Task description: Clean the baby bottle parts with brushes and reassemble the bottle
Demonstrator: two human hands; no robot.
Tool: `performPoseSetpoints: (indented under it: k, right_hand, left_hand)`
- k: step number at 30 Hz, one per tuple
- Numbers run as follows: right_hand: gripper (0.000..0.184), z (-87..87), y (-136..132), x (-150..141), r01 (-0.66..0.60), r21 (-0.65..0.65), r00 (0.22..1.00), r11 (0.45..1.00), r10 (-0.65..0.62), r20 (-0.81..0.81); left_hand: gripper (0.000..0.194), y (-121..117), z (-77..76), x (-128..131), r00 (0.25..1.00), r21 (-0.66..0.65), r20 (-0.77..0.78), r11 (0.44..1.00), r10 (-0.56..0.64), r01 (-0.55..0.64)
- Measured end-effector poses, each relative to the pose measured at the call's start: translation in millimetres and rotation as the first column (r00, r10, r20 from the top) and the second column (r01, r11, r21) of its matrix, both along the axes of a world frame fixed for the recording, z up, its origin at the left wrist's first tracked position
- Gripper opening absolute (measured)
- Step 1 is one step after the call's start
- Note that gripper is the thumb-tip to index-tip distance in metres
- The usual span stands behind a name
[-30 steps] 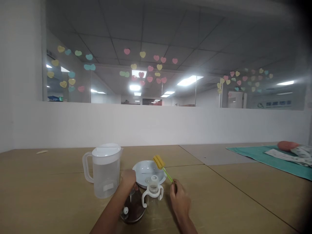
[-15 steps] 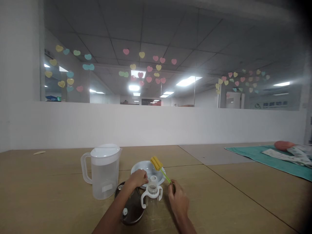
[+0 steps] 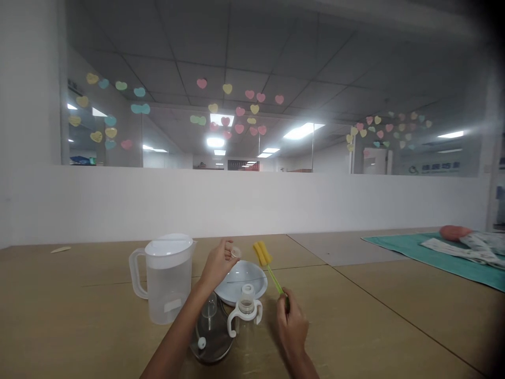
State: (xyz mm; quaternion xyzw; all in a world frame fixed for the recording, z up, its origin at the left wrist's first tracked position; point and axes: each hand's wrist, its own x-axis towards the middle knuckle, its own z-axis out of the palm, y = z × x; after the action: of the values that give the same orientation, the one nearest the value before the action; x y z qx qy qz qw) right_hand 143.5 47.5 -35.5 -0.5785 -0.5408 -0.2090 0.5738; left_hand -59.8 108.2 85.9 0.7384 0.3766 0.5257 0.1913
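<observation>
My left hand [image 3: 218, 263] is raised above the white plate [image 3: 241, 275] and pinches a small clear round piece [image 3: 235, 252], maybe a bottle teat. My right hand [image 3: 291, 325] grips the green handle of a brush with a yellow sponge head [image 3: 262, 252], which points up and away over the plate. A clear baby bottle with white handles [image 3: 245, 311] stands between my hands, its top uncovered. A glass lid [image 3: 211, 334] lies on the table under my left forearm. A clear water pitcher [image 3: 165, 277] stands to the left.
The wooden table [image 3: 374, 321] stretches right to a teal cloth [image 3: 434, 258] with patterned fabric and an orange object on it. A low white wall runs behind the table. A small wooden stick [image 3: 60, 249] lies at the far left.
My left hand has risen from the plate beside the bottle, bringing up the small clear piece. The brush head has tipped a little higher. The camera has shifted slightly.
</observation>
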Motion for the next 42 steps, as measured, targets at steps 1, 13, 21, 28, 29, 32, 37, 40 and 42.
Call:
performPoseSetpoints:
  k: [1,13,21,28,29,32,37,40,42]
  right_hand:
    - [0.046,-0.8,-0.1,-0.2,-0.029,0.018,0.999,0.999,0.029,0.018]
    - [0.047,-1.2,-2.0,-1.0,-0.123,0.063,0.981,0.99,0.111,0.157]
    - [0.05,-1.9,2.1,-5.9,-0.112,-0.029,0.99,0.993,0.114,0.086]
    - [0.05,-2.4,-1.6,-5.7,-0.17,0.001,0.983,0.985,0.169,0.072]
    - [0.05,-2.3,-1.1,-5.8,-0.184,-0.031,0.978,0.982,0.186,0.09]
    - [0.052,-0.4,0.8,-4.5,-0.129,-0.098,0.99,0.987,0.134,0.049]
    - [0.051,1.0,-0.7,-1.3,-0.144,0.003,0.988,0.99,0.144,0.06]
    - [0.046,-0.6,-2.0,-2.4,-0.216,-0.019,0.965,0.976,0.217,0.149]
    - [0.044,-1.5,-2.1,-2.9,-0.191,0.004,0.97,0.981,0.189,0.153]
  left_hand:
    - [0.041,-1.8,1.7,-0.2,1.0,0.008,0.016,1.0,-0.011,0.011]
    - [0.036,-12.6,11.2,0.8,0.993,0.092,0.008,0.989,-0.121,0.12]
    - [0.034,-13.9,12.0,0.2,0.994,0.12,-0.062,0.989,-0.085,0.092]
    - [0.039,-17.5,14.2,-0.8,0.994,0.096,-0.095,0.994,-0.046,0.056]
    - [0.04,-18.7,15.2,-1.1,0.994,0.084,-0.11,0.996,-0.022,0.031]
    - [0.039,-21.5,18.2,-2.8,0.991,0.095,-0.124,0.995,0.05,-0.039]
    - [0.027,-24.0,21.8,-4.9,0.98,0.162,-0.145,0.981,0.133,-0.109]
    - [0.022,-27.4,24.3,-4.4,0.961,0.173,-0.197,0.972,0.192,-0.159]
    - [0.021,-30.4,26.6,-4.0,0.959,0.19,-0.207,0.969,0.196,-0.157]
